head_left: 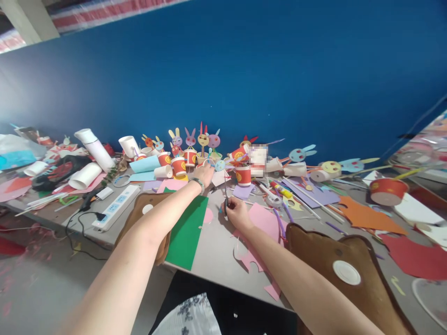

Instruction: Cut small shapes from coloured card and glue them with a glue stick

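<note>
Head view: scissors are held in the right hand; cups near the desk's back edge could be toppled if brushed by the left hand, its grasp unclear.

head | from wearer's head | forward, down | hands near, table below, blue wall beyond

The left hand is screening its own fingertips, leaving any grip unreadable! The right hand is covering part of the scissors, blocky pixels are blurring a white-and-red object, and the bottom edge is cropping both forearms.
</note>
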